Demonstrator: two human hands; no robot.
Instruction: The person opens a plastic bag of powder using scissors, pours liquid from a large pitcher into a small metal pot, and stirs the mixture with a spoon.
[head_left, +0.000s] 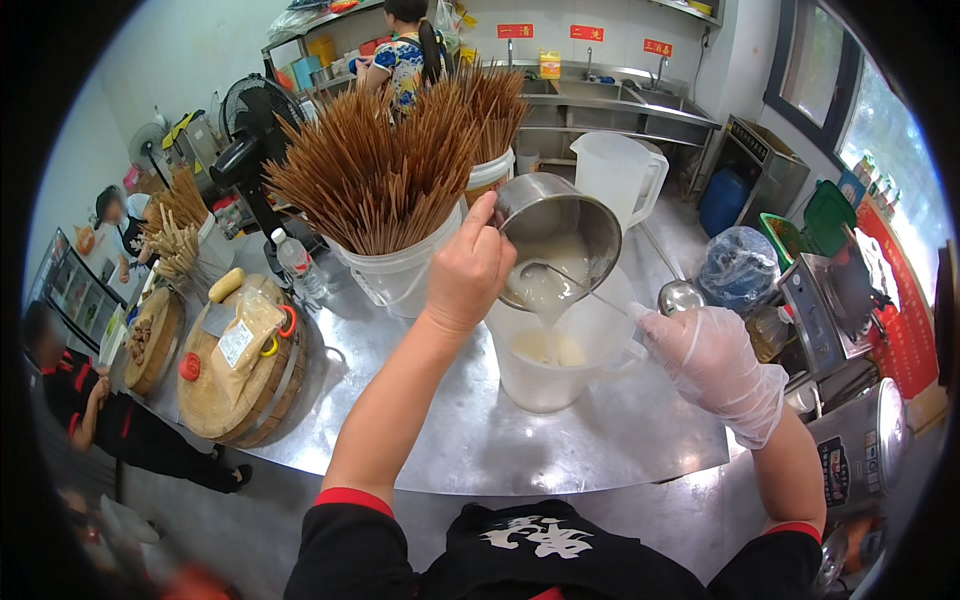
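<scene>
My bare left hand (471, 274) grips the rim side of a steel pot (536, 191), tilted over a translucent plastic pitcher (536, 382). Cloudy whitish liquid (555, 259) lies at the pot's lowered lip, and pale liquid shows inside the pitcher. In a clear plastic glove, my right hand (694, 352) holds the thin handle of a metal ladle (534, 279), whose bowl is in the pot's liquid. A second translucent pitcher (615, 169) stands behind the pot. Another metal ladle (680, 296) lies beyond my right hand.
On the steel table (450, 450), white buckets (397, 281) hold many brown sticks, beside a plastic bottle (300, 262). A round wooden block (232, 405) at left carries a bag (244, 345) and scissors (287, 321). Several people (71, 397) stand beyond the table; sinks (600, 91) line the back.
</scene>
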